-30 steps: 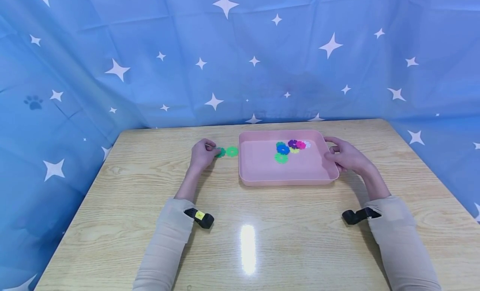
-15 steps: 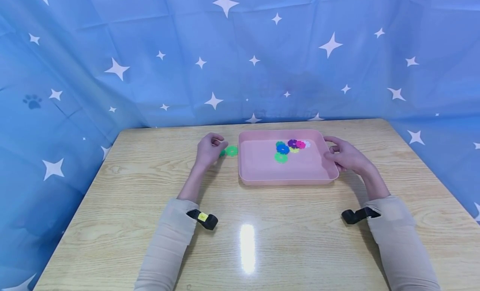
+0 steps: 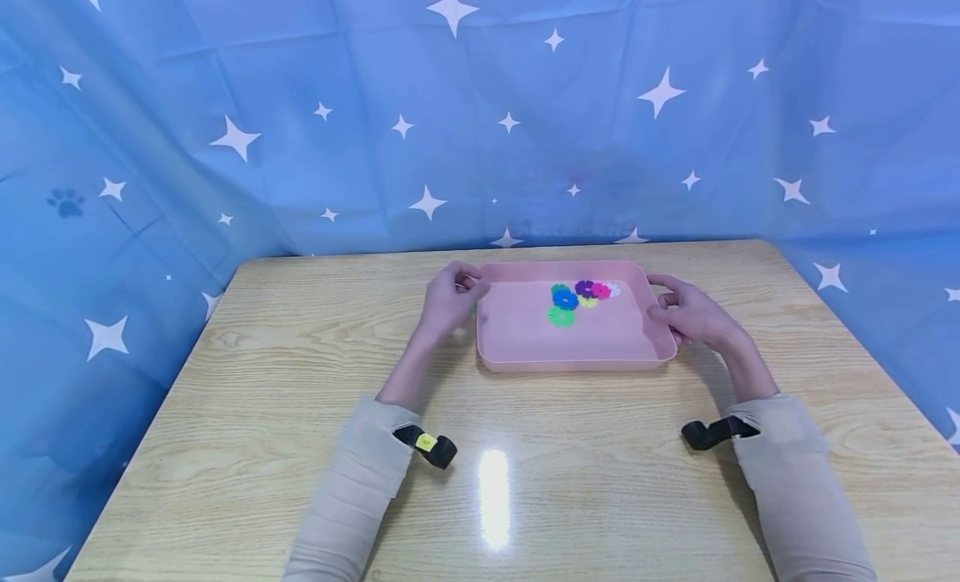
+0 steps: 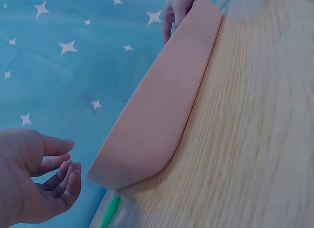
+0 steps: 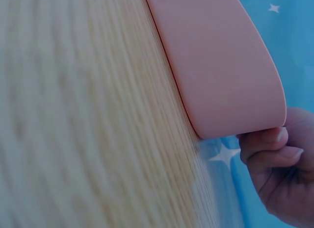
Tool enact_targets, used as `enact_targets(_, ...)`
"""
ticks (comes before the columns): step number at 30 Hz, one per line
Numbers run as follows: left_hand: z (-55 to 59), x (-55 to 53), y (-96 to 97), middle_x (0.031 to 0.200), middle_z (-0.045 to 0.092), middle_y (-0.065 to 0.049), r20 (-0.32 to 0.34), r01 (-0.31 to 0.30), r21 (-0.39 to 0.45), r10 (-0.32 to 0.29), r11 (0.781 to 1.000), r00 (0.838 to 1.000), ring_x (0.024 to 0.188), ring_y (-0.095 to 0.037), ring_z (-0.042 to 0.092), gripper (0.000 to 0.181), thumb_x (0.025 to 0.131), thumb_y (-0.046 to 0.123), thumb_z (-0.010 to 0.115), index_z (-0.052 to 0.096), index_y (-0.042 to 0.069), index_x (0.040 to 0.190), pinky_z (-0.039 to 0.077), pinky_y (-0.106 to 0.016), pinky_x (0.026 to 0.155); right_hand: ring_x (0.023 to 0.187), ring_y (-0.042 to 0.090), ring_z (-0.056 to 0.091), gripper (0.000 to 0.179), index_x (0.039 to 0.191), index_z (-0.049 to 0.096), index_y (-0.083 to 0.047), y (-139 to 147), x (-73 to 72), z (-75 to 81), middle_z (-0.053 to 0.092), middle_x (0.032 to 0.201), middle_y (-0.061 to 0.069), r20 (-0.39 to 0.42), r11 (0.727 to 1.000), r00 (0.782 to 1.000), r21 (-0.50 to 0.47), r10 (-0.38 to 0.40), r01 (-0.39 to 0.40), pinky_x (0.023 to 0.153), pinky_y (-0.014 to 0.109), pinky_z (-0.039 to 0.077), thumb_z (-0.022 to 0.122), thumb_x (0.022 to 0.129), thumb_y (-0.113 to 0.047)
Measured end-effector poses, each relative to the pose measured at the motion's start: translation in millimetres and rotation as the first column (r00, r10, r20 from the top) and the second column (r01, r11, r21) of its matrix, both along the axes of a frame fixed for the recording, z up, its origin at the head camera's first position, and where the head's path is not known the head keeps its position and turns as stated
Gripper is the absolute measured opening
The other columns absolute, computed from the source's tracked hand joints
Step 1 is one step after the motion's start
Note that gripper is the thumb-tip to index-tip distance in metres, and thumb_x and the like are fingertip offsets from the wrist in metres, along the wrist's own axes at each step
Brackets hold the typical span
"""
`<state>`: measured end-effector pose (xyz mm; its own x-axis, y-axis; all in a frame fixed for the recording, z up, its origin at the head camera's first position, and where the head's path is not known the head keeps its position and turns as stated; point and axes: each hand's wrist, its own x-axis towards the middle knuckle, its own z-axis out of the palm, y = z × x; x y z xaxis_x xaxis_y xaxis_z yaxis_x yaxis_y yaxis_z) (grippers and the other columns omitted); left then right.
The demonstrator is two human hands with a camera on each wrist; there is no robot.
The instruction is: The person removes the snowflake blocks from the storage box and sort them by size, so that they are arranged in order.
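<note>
The pink tray [image 3: 525,343] lies on the table, with several flower-shaped discs [image 3: 566,300] in green, blue, purple, pink, yellow and white inside. My right hand [image 3: 693,311] grips the tray's right end, its thumb over the rim and fingers outside, seen also in the right wrist view. At the tray's left end is my left hand [image 3: 448,298]. In the left wrist view that hand [image 4: 39,179] is apart from the wall, fingers loosely bent, nothing visible between them. Beside the tray corner a bit of green disc [image 4: 111,211] shows, mostly hidden in the head view.
The wooden table [image 3: 247,449] reaches back to a blue star-patterned curtain [image 3: 360,82]. Each forearm wears a black camera mount [image 3: 427,445] at the wrist.
My left hand has moved right from the two green discs beside the tray to the tray's left rim, covering most of that spot. The right hand and tray stay put.
</note>
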<state>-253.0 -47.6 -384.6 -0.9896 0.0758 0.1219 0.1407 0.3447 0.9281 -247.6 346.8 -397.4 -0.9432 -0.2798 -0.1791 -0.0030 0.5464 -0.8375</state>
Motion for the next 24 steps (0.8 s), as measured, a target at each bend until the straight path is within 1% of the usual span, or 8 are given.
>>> enact_targets(4,0.6,3.0,13.3,0.096,0.061,-0.010,0.007,0.021,-0.016,-0.021,1.000,1.000,0.085,-0.020,0.057,0.030,0.095,0.012,0.071,0.064,-0.005,0.119,0.047,-0.024,0.070,0.046,0.014,0.040,0.067,0.159,0.017,0.000,0,0.1,-0.6,0.048,0.088,0.013,0.002,1.000,1.000,-0.003,-0.003,0.003,0.042,0.029,0.035,0.054,0.103,-0.008)
enact_targets(6,-0.7,3.4,19.8,0.096,0.060,-0.009,0.008,0.036,-0.017,-0.036,0.999,0.999,0.086,-0.020,0.057,0.029,0.095,0.011,0.070,0.064,-0.004,0.119,0.048,-0.024,0.072,0.046,0.014,0.040,0.067,0.159,0.017,0.000,-1,0.1,-0.5,0.048,0.088,0.013,0.003,1.000,1.000,0.000,-0.004,0.004,0.042,0.029,0.035,0.053,0.103,-0.008)
enact_targets(11,-4.5,4.8,33.3,0.098,0.061,-0.011,-0.038,0.077,-0.013,-0.077,0.997,0.996,0.088,-0.021,0.058,0.024,0.095,0.006,0.070,0.064,-0.005,0.115,0.050,-0.026,0.078,0.047,0.014,0.040,0.067,0.159,0.016,0.000,-1,0.3,0.9,0.048,0.089,0.013,0.005,1.000,1.000,0.005,-0.005,0.005,0.042,0.029,0.034,0.053,0.103,-0.008)
enact_targets(14,-6.4,5.9,40.9,0.099,0.062,-0.012,-0.047,0.109,-0.030,-0.110,0.994,0.993,0.089,-0.022,0.059,0.021,0.094,0.004,0.069,0.064,-0.004,0.113,0.051,-0.026,0.080,0.047,0.014,0.040,0.067,0.159,0.016,0.000,-1,0.4,1.3,0.048,0.089,0.013,0.004,1.000,1.000,0.005,-0.003,0.003,0.043,0.029,0.034,0.053,0.103,-0.009)
enact_targets(17,-7.9,5.8,48.9,0.098,0.063,-0.012,-0.035,0.144,-0.057,-0.146,0.988,0.989,0.089,-0.022,0.059,0.019,0.095,0.004,0.069,0.065,-0.004,0.111,0.051,-0.026,0.080,0.046,0.014,0.040,0.067,0.159,0.016,0.000,-2,0.2,1.2,0.048,0.088,0.012,0.004,1.000,1.000,0.003,-0.002,0.002,0.042,0.029,0.034,0.053,0.103,-0.008)
enact_targets(20,-9.6,5.0,57.5,0.097,0.064,-0.011,-0.019,0.170,-0.105,-0.173,0.980,0.985,0.088,-0.021,0.060,0.020,0.095,0.007,0.069,0.066,-0.003,0.112,0.051,-0.025,0.080,0.046,0.014,0.040,0.067,0.159,0.017,0.000,-1,0.2,1.0,0.048,0.088,0.012,0.004,1.000,1.000,0.001,-0.002,0.002,0.042,0.029,0.034,0.053,0.103,-0.008)
enact_targets(24,-12.3,4.5,69.9,0.099,0.065,-0.006,0.032,0.200,-0.173,-0.198,0.964,0.980,0.089,-0.018,0.060,0.021,0.096,0.013,0.069,0.067,0.003,0.114,0.051,-0.023,0.079,0.046,0.014,0.039,0.067,0.159,0.017,0.000,-1,0.1,0.4,0.048,0.088,0.013,0.003,1.000,1.000,0.001,-0.006,0.006,0.042,0.029,0.034,0.053,0.103,-0.008)
